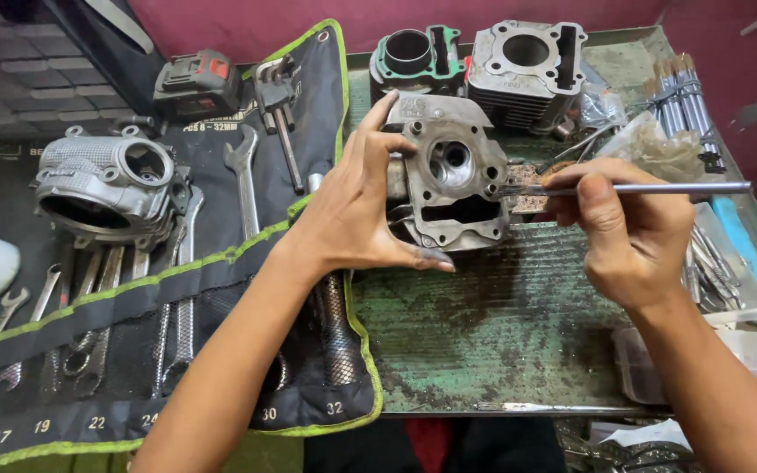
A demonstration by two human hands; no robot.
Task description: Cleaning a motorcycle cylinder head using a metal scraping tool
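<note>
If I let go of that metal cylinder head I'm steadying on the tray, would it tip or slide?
The cylinder head looks like solid cast metal, so probably heavy and stiff. It stands on edge, propped by the left hand, so it may tip if released. The worn green tray looks rough, so sliding seems unlikely.

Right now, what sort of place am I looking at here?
Most likely a small engine or motorcycle repair workshop. The left hand steadies a cylinder head on a worn green metal bench, two finned engine cylinders stand behind it, and a tool roll of wrenches lies open alongside.
</note>
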